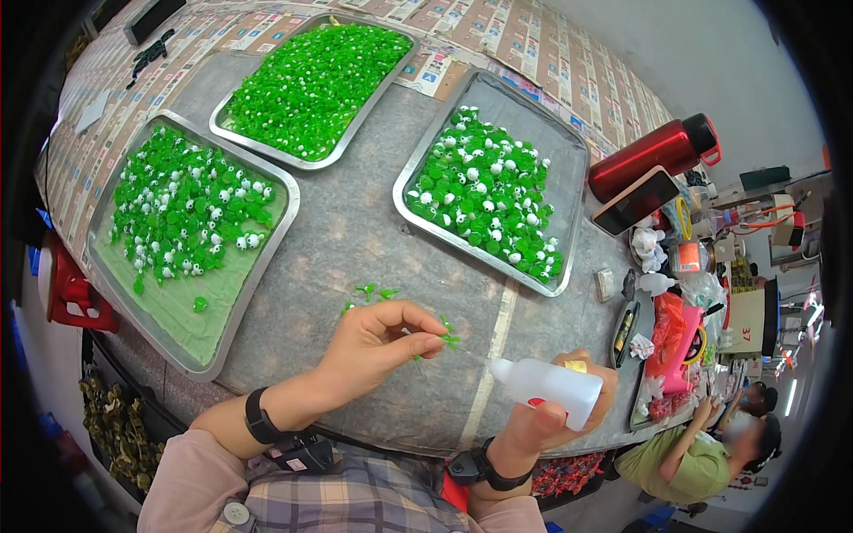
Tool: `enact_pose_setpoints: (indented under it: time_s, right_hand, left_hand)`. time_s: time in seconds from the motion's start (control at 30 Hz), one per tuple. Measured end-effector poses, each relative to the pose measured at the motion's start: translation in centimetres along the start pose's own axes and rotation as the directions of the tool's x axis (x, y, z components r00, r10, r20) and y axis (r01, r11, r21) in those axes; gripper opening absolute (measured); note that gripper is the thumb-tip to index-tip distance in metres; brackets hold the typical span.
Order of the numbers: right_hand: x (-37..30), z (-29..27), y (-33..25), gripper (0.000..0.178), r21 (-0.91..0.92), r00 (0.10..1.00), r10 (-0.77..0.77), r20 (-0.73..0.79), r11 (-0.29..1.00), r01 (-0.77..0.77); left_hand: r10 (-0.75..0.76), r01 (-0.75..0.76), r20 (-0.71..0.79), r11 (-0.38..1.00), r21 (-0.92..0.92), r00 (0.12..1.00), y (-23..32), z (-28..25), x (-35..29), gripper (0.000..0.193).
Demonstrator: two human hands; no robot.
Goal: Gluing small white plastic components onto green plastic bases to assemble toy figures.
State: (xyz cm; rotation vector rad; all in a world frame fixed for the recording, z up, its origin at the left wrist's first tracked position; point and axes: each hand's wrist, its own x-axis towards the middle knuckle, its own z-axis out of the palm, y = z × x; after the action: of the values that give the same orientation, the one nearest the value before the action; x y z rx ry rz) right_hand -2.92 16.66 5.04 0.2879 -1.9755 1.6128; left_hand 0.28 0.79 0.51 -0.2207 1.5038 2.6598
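Observation:
My left hand (369,351) is closed, pinching a small green plastic piece (450,340) with thin prongs between thumb and fingertips. In my right hand (526,433) lies a white squeeze bottle (553,387), tilted so its thin needle tip points left at the green piece. Whether the tip touches the piece I cannot tell. A few loose green pieces (387,293) rest on the grey table cover just beyond my left hand. Both hands are above the near edge of the table (355,222).
Metal trays hold green pieces: a left tray (286,213) and a right tray (402,191) with white balls among them, and a far tray (311,165). At right are a red bottle (644,160), a phone (636,201) and a pink glue gun (682,351). A co-worker (684,462) sits beyond.

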Motion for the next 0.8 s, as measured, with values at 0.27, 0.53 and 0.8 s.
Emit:
enact_pose_setpoints:
  time_s: [0.27, 0.53, 0.8]
  right_hand:
    - [-0.3, -0.8, 0.9, 0.061, -0.209, 0.997, -0.080, 0.006, 0.975, 0.079]
    - [4.6, -5.6, 4.6, 0.034, -0.095, 0.980, 0.199, 0.003, 0.976, -0.198]
    - [3.7, -12.8, 12.8, 0.043, -0.150, 0.888, 0.458, 0.031, 0.881, -0.449]
  left_hand:
    - [0.012, -0.012, -0.003, 1.000, 0.011, 1.000, 0.1, -0.1, 0.0, 0.009]
    - [-0.002, 0.001, -0.039, 1.000, -0.024, 0.999, -0.1, -0.2, -0.1, 0.009]
    - [-0.025, 0.024, -0.023, 0.999, -0.046, 0.999, -0.3, 0.2, 0.1, 0.010]
